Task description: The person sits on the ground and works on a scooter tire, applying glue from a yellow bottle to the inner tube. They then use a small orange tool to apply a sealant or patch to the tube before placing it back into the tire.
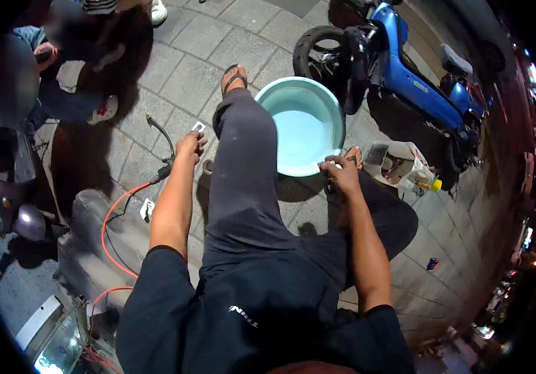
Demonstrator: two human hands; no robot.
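My left hand [190,144] is closed on a small white flat piece [198,126], left of my knee. My right hand [336,168] is at the front-right rim of a pale blue basin [266,92], its fingers pinched on a small white item, too small to make out. The basin stands on the paving between my feet. Beside my left hand, a black fitting [163,172] on an orange hose [118,209] lies near a white scrap [147,210].
A blue motorbike [405,75] stands at upper right, above a bag of odds and ends [392,162] with a yellow-capped bottle [430,185]. People [62,100] are at upper left, a grey scooter [6,212] below them. Concrete steps [87,237] are at my left.
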